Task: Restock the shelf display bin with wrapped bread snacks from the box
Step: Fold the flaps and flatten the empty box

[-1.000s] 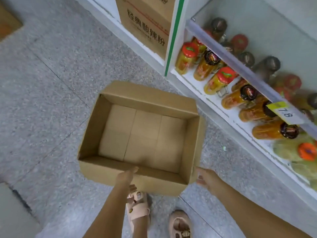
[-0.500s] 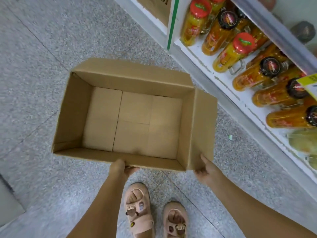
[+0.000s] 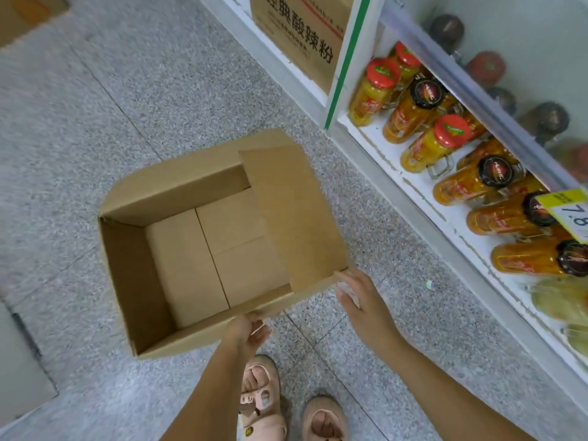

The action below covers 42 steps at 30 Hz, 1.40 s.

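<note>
A brown cardboard box [image 3: 133,275] is held above the grey floor, tilted and turned, with its inside bare and no bread snacks in sight. Its right flap [image 3: 292,211] folds inward over the opening. My left hand [image 3: 248,332] grips the near edge of the box, fingers curled round the rim. My right hand [image 3: 359,297] is beside the near right corner with its fingers spread and relaxed, the fingertips at the corner of the flap. No display bin shows in the head view.
A white shelf [image 3: 410,186] on the right holds several bottles of orange juice [image 3: 439,148] with red or black caps and a yellow price tag [image 3: 569,211]. A printed carton [image 3: 305,36] stands on the shelf base at the top. My sandalled feet [image 3: 264,399] are below the box.
The box has swung counter-clockwise and its right flap has folded inward. My right hand has let go of the flap and now hovers open at the corner. My left hand still grips the near edge.
</note>
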Motion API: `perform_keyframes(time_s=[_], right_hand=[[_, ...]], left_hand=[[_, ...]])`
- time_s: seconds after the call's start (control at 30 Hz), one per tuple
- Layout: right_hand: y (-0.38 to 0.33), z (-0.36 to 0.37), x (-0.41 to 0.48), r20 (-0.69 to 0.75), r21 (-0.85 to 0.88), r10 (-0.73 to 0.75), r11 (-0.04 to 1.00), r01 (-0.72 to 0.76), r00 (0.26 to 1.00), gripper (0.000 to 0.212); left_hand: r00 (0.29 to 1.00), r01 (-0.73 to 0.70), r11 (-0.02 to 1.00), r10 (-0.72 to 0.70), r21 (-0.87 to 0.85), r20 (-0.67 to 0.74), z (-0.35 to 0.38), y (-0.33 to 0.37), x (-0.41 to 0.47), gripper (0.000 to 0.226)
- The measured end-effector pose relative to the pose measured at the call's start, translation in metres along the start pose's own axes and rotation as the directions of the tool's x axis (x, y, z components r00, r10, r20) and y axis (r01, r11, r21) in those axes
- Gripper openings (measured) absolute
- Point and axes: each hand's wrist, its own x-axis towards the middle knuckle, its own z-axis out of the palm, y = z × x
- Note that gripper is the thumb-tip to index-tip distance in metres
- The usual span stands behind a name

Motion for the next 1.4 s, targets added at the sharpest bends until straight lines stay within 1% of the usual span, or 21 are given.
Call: perform_keyframes(time_s=[0.07,0.13,0.2,0.27,0.3,0.4,0.43,0.5,0.6,0.67,0.73,0.8,0.87,0.93,1.0,1.03,1.07,1.13,1.23,1.3,1.4], right_hand=[[-0.009,0.01,0.019,-0.118,0.156,0.163,0.977,-0.144,0.98,0.049],[-0.014,0.018,0.038,-0.16,0.291,0.29,0.927,-0.236,0.943,0.056],[-0.007,0.03,0.056,-0.179,0.267,0.331,0.923,-0.278,0.927,0.062],[0.001,0.04,0.072,-0.192,0.191,0.388,0.916,-0.354,0.901,0.071],[0.004,0.044,0.078,-0.199,0.154,0.417,0.907,-0.392,0.887,0.074],[0.008,0.047,0.091,-0.234,0.077,0.434,0.901,-0.428,0.87,0.07],[0.01,0.046,0.093,-0.236,0.046,0.424,0.903,-0.426,0.874,0.069],[0.013,0.046,0.095,-0.232,-0.005,0.417,0.903,-0.43,0.879,0.068],[0.011,0.045,0.094,-0.227,-0.036,0.414,0.901,-0.432,0.882,0.062],[0.008,0.041,0.093,-0.22,-0.059,0.405,0.903,-0.426,0.888,0.056],[0.005,0.036,0.091,-0.204,-0.077,0.398,0.904,-0.42,0.894,0.052],[0.003,0.03,0.088,-0.169,-0.097,0.4,0.903,-0.419,0.901,0.052],[0.002,0.024,0.085,-0.121,-0.113,0.4,0.904,-0.413,0.908,0.051],[0.001,0.02,0.081,-0.075,-0.142,0.408,0.899,-0.414,0.91,0.048],[-0.001,0.018,0.076,-0.046,-0.168,0.442,0.881,-0.443,0.896,0.047],[-0.001,0.017,0.074,-0.036,-0.167,0.462,0.871,-0.461,0.886,0.047],[-0.001,0.016,0.071,-0.03,-0.164,0.476,0.865,-0.474,0.879,0.047],[0.003,0.016,0.066,-0.03,-0.153,0.481,0.864,-0.479,0.876,0.045],[0.007,0.018,0.056,-0.034,-0.106,0.486,0.867,-0.487,0.873,0.04],[0.005,0.02,0.049,-0.011,-0.063,0.506,0.86,-0.506,0.862,0.038],[-0.005,0.02,0.038,-0.004,-0.016,0.547,0.837,-0.547,0.837,0.037]], left_hand=[[0.993,-0.009,0.999,0.005,-0.034,-0.114,-0.017,0.008,0.008,0.025],[0.962,-0.053,0.986,0.007,-0.16,-0.274,-0.042,0.016,0.015,0.019],[0.894,-0.201,0.931,0.046,-0.306,-0.446,-0.077,0.024,0.019,0.037],[0.809,-0.369,0.87,0.127,-0.327,-0.574,-0.11,0.033,0.019,0.044],[0.795,-0.385,0.856,0.118,-0.345,-0.595,-0.126,0.038,0.023,0.048],[0.911,-0.279,0.817,0.058,-0.505,-0.408,-0.163,0.051,0.031,0.057],[0.934,-0.251,0.832,0.075,-0.495,-0.348,-0.17,0.055,0.032,0.051],[0.952,-0.237,0.87,0.12,-0.432,-0.281,-0.177,0.06,0.031,0.024],[0.923,-0.325,0.877,0.213,-0.355,-0.319,-0.18,0.062,0.025,0.018],[0.817,-0.503,0.825,0.357,-0.257,-0.452,-0.18,0.058,0.022,0.015],[0.652,-0.627,0.779,0.539,0.022,-0.533,-0.179,0.052,0.019,0.029],[0.551,-0.659,0.692,0.71,0.295,-0.437,-0.176,0.046,0.011,0.035],[0.505,-0.648,0.573,0.816,0.502,-0.28,-0.174,0.039,0.008,0.05],[0.547,-0.581,0.464,0.831,0.668,-0.102,-0.173,0.031,0.013,0.057],[0.661,-0.424,0.311,0.748,0.851,0.056,-0.172,0.024,0.024,0.05],[0.716,-0.353,0.243,0.691,0.904,0.094,-0.171,0.023,0.027,0.049],[0.75,-0.312,0.229,0.656,0.922,0.091,-0.169,0.022,0.028,0.048],[0.732,-0.333,0.327,0.681,0.884,0.024,-0.164,0.026,0.024,0.048],[0.65,-0.363,0.529,0.734,0.767,-0.198,-0.16,0.033,0.007,0.055],[0.639,-0.286,0.618,0.692,0.733,-0.335,-0.161,0.033,-0.009,0.068],[0.638,-0.142,0.67,0.625,0.729,-0.45,-0.168,0.03,-0.032,0.083]])
